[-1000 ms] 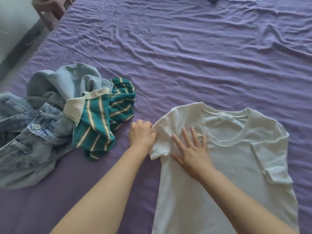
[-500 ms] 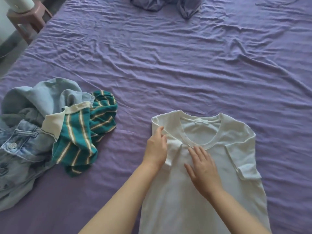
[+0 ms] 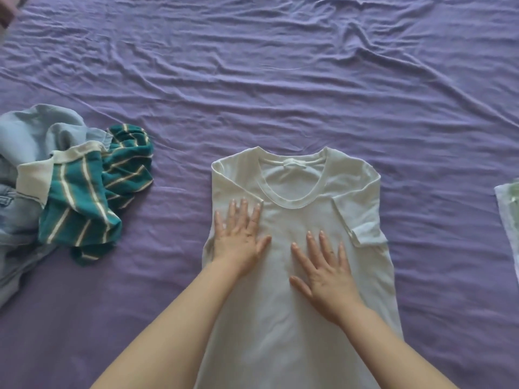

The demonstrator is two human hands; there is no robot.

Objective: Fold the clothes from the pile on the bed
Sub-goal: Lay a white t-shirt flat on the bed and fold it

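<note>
A: While your left hand [image 3: 238, 234] lies flat on the white T-shirt [image 3: 295, 276], fingers spread and palm down, it covers the left sleeve where that sleeve is folded inward over the chest.

B: And your right hand [image 3: 325, 265]?

A: Your right hand is flat too, fingers splayed, pressed on the middle of the shirt front just below the neckline. Neither of your hands pinches any cloth; both rest open on the fabric, a little apart from each other.

B: Where does the shirt sit on the bed [image 3: 280, 80]?

A: You have it face up on the wrinkled purple sheet, collar pointing away from you, hem running out of the bottom of the view between your forearms. Its right sleeve [image 3: 362, 217] is also turned in over the body, so both side edges run fairly straight.

B: And the pile?

A: To your left, well apart from the shirt, you see the pile: a green striped garment [image 3: 92, 197] with a cream band lies on top of light blue denim [image 3: 25, 226] and a pale blue piece [image 3: 39, 130]. At the far right edge of your view a pale cloth [image 3: 509, 209] shows only in part; you cannot tell what it is
</note>
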